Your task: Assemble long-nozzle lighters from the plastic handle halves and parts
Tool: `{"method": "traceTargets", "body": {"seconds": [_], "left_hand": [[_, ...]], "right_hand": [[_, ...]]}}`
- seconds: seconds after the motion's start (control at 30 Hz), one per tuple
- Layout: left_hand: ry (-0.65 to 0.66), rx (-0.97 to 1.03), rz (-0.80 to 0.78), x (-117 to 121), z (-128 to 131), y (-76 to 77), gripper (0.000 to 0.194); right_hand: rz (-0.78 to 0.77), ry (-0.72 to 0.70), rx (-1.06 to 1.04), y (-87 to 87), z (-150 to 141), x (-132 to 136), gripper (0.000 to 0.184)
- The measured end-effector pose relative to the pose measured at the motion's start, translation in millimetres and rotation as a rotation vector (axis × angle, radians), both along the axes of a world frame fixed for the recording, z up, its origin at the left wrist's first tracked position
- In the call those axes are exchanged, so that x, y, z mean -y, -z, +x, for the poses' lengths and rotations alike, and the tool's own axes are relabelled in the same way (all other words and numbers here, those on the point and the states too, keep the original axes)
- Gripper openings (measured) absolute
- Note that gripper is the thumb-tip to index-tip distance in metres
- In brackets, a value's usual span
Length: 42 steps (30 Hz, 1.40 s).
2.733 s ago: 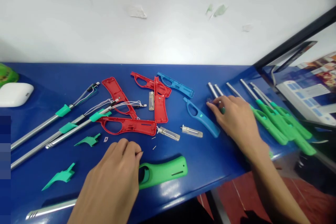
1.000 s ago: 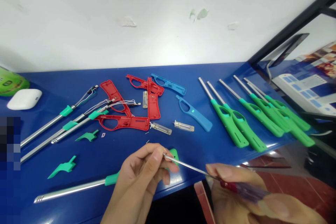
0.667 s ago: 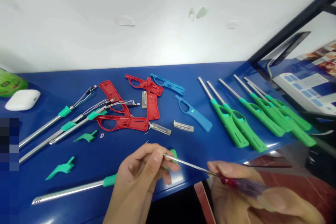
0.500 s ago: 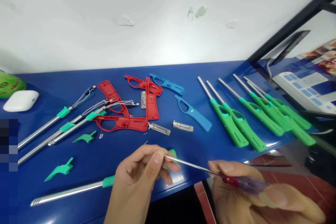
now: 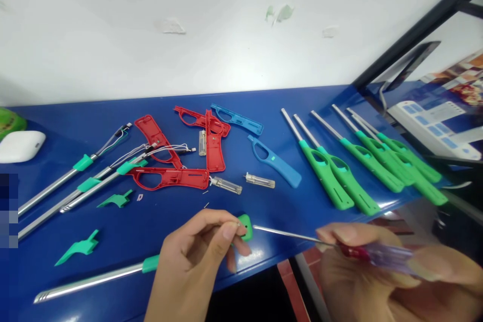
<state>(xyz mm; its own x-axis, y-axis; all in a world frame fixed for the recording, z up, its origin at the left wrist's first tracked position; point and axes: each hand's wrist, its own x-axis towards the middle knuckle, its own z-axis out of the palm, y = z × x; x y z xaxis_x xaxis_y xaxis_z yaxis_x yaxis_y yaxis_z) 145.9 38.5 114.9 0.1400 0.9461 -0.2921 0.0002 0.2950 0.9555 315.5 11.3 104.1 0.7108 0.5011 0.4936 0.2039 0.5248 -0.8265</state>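
My right hand grips a screwdriver with a red and clear handle, its thin metal shaft pointing left. The shaft tip hangs a little to the right of my left hand. That hand is pinched, thumb against forefinger, on something too small to make out. It rests over a green long-nosed lighter lying near the blue table's front edge; the lighter's handle end shows beside my thumb and its steel tube runs out to the left.
Several green lighters lie in a row at right. Red shell halves, blue shells, clear fuel tanks, wired steel tubes and green triggers are scattered mid-table. A white case sits far left.
My right hand took the screwdriver from the table's right side and brought its tip to my left fingers. Now the tip has drawn back rightward, apart from them.
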Motion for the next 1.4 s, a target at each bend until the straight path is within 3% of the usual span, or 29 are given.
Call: {"method": "traceTargets", "body": {"seconds": [0.3, 0.9, 1.0, 1.23, 1.4], "left_hand": [[0.005, 0.002, -0.046, 3.3, -1.5, -2.4, 0.029], [0.014, -0.038, -0.045, 3.1, -0.3, -6.3, 0.029], [0.019, -0.034, -0.028, 3.6, -0.1, -5.0, 0.030], [0.030, -0.024, -0.031, 2.0, 1.0, -2.1, 0.032], [0.009, -0.065, -0.004, 3.6, 1.4, -5.1, 0.031]], "right_hand": [[-0.050, -0.002, 0.110, 12.4, 2.4, 5.0, 0.025], [-0.071, 0.003, 0.129, 13.4, 6.1, 2.3, 0.024], [-0.057, -0.051, 0.117, 14.1, 9.9, 1.7, 0.020], [-0.027, -0.352, 0.117, 13.9, 22.6, -3.5, 0.022], [-0.015, -0.300, 0.142, 12.2, 17.1, -2.6, 0.022]]}}
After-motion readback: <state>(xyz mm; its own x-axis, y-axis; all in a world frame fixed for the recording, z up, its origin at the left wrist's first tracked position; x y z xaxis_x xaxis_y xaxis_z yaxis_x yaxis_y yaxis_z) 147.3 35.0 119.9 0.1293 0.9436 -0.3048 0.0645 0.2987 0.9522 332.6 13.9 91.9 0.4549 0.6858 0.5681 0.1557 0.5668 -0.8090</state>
